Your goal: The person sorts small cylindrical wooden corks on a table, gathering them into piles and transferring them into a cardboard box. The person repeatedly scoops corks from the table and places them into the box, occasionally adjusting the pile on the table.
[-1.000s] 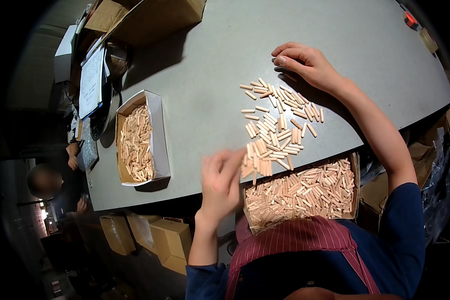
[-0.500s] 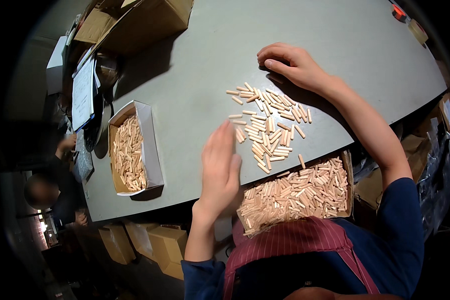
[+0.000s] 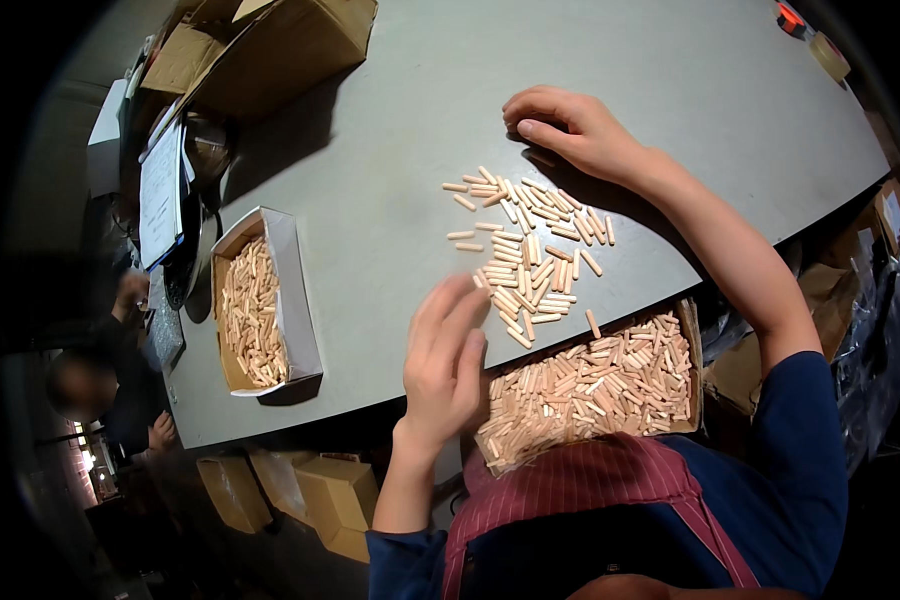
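Note:
A loose spread of small pale wooden dowel pins (image 3: 530, 255) lies on the grey table (image 3: 390, 190) in front of me. At its near-left edge, my left hand (image 3: 442, 350) has its fingers bent and apart, the blurred fingertips touching or just over a few dowels; no dowel shows in its grasp. Beyond the spread, my right hand (image 3: 575, 128) rests on the tabletop, fingers loosely curled with the thumb apart and nothing visible in them. Below the table edge, against my apron, a cardboard box (image 3: 694, 350) is full of similar dowels.
An open carton (image 3: 305, 300) holding more dowels stands left on the table. Behind it are a large cardboard box (image 3: 310, 50) and a clipboard with papers (image 3: 162, 195). Tape rolls (image 3: 828, 58) lie far right. Another person's hand (image 3: 162, 430) shows at far left.
My left hand has come slightly nearer and its fingertips have shifted right over the spread's near-left dowels. My right hand keeps its pose. The whole view has shifted a little.

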The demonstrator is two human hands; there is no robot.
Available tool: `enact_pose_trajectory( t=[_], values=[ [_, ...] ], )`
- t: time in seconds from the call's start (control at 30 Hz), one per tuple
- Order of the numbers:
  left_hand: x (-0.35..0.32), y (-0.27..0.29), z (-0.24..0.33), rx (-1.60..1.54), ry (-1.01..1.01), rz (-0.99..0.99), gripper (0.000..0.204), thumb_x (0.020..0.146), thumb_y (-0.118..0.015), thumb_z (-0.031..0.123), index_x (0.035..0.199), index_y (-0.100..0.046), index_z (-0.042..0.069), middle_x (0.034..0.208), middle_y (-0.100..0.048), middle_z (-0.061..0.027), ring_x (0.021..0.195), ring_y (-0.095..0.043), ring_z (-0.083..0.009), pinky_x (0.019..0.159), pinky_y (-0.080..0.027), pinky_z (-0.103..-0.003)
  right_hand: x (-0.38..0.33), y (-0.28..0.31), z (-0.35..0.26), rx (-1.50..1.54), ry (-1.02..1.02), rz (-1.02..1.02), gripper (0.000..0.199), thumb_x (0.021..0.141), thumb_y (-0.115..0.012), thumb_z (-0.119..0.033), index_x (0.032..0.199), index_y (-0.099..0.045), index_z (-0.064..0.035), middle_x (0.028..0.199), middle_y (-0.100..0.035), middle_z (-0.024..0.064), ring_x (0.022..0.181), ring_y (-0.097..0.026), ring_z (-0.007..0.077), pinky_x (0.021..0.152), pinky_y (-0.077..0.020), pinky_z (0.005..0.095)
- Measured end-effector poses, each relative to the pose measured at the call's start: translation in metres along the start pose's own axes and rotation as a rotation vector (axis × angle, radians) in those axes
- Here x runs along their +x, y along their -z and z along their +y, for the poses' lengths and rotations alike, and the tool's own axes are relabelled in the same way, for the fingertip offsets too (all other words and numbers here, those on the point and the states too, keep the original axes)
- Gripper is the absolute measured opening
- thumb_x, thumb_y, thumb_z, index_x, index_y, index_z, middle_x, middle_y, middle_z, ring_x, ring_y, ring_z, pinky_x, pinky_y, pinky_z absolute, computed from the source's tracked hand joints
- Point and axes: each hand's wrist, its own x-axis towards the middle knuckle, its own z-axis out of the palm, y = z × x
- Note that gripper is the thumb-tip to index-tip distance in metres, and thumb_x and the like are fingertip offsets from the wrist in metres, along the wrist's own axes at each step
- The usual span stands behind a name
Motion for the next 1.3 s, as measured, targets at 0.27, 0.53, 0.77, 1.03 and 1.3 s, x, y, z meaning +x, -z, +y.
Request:
enact_pose_trajectory(
  t=[0.27,0.53,0.77,1.03,1.3],
  values=[
    [-0.010,-0.008,0.011,0.238,-0.078,0.044,0.054,0.079,-0.067,-0.005,0.129,-0.080,0.015,0.115,-0.066,-0.0087,0.108,-0.059,-0.0304,0.097,-0.048,-0.042,0.000,0.000,0.001,-0.011,0.019,-0.017,0.022,0.109,-0.061,-0.017,0.118,-0.069,0.0010,0.126,-0.069,0.0074,0.110,-0.065,0.0176,0.097,-0.0526,0.0324],
    [-0.010,-0.017,0.007,0.290,-0.140,0.078,0.058,0.075,-0.064,-0.003,0.129,-0.080,0.013,0.116,-0.064,-0.0100,0.108,-0.059,-0.0299,0.096,-0.049,-0.040,0.001,0.002,0.007,-0.033,0.057,-0.026,0.024,0.109,-0.060,-0.017,0.121,-0.070,0.0012,0.125,-0.069,0.0082,0.111,-0.067,0.0177,0.099,-0.0530,0.0331],
    [0.003,-0.008,-0.002,0.114,0.024,0.046,0.058,0.098,-0.054,0.003,0.155,-0.050,-0.003,0.150,-0.054,-0.0244,0.137,-0.051,-0.0418,0.118,-0.037,-0.048,0.000,0.002,0.001,-0.021,-0.039,-0.005,0.029,0.111,-0.060,-0.017,0.131,-0.067,0.0019,0.125,-0.069,0.0085,0.116,-0.068,0.0165,0.101,-0.0542,0.0326],
    [0.020,-0.008,-0.002,0.143,-0.064,-0.248,0.063,0.102,-0.049,0.009,0.162,-0.036,-0.006,0.166,-0.039,-0.0277,0.157,-0.032,-0.0458,0.130,-0.022,-0.054,0.000,-0.002,0.002,0.075,-0.050,0.057,0.029,0.106,-0.065,-0.022,0.124,-0.073,-0.0009,0.116,-0.074,0.0126,0.101,-0.071,0.0222,0.090,-0.0559,0.0355],
    [0.005,0.012,0.015,-0.166,-0.185,-0.448,0.055,0.100,-0.055,0.003,0.154,-0.050,-0.003,0.161,-0.049,-0.0245,0.154,-0.041,-0.0417,0.128,-0.030,-0.055,-0.001,-0.002,0.003,0.066,-0.052,0.045,0.029,0.105,-0.064,-0.024,0.117,-0.075,0.0004,0.111,-0.075,0.0140,0.099,-0.071,0.0243,0.089,-0.0557,0.0367]
  ],
)
